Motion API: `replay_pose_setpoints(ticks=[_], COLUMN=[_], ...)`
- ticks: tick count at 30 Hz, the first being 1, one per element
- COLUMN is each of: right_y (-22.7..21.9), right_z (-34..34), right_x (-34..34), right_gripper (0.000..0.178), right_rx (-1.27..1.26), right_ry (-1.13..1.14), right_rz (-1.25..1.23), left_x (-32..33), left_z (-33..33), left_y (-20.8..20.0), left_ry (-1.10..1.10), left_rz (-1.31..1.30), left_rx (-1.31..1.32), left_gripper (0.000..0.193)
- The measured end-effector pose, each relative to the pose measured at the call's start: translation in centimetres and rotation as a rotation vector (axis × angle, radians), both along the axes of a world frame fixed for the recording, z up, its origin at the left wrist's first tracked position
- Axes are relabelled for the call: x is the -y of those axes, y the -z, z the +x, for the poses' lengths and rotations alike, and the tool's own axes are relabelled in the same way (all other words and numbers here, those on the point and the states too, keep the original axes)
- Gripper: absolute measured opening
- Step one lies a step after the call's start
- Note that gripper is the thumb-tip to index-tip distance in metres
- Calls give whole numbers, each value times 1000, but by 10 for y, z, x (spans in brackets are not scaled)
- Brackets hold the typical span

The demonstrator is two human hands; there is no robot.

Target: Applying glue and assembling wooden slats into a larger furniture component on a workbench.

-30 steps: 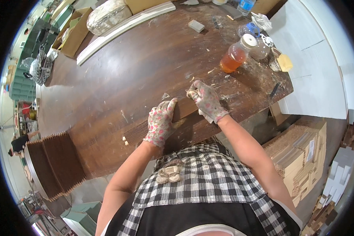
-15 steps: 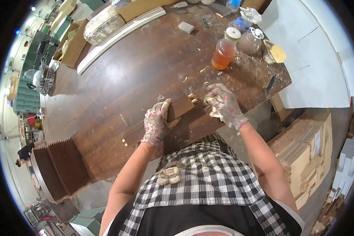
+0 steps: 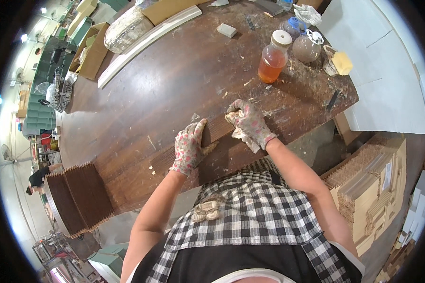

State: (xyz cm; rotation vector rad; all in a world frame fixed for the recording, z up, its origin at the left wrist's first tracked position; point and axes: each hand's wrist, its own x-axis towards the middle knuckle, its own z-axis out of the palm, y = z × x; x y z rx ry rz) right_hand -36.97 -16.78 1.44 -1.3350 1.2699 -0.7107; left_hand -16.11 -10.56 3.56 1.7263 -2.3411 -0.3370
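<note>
The person stands at a big dark wooden surface (image 3: 141,99) and both hands wear flowered work gloves. The left hand (image 3: 190,147) lies flat on a dark wooden strip (image 3: 211,136) that rests near the front edge of the surface, and its fingers are spread a little and press down on the wood. The right hand (image 3: 248,123) is on the right end of the same strip, and its fingers are curled around a crumpled pale cloth (image 3: 241,132) and pinch it against the wood. The two hands are near each other, with a short bare part of the strip between them.

Behind the right hand stands a plastic bottle with orange liquid (image 3: 272,59) and a pale cap. Beside it is a round brownish jar (image 3: 307,48), and a yellow sponge (image 3: 342,62) lies near the right corner. A long pale curved moulding (image 3: 146,40) lies across the far left part of the surface. At the left front corner there is a stack of dark ribbed wooden pieces (image 3: 78,195). On the right, lower than the surface, pale wooden strips (image 3: 368,188) are piled
</note>
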Motion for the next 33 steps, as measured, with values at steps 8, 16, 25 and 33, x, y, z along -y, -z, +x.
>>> replay_pose_setpoints(ticks=[8,16,25,33], right_y=[-12,-17,-25,-32], right_z=[13,-9,9,1], right_x=[12,-3,15,-1], right_gripper=[11,13,11,11], right_rx=[-150,-218,-116,-202], right_ry=[35,-186,-18,-101], right_rz=[-88,-163,-11,-32], left_x=[4,-2,3,-1], left_z=[-2,-2,-3,-5], left_y=[-2,-5,-6,-8], left_ry=[-36,-21,-45,-103], left_rz=[0,-42,23,77], left_rx=[-14,29,36,83], left_gripper=[70,70,67,70])
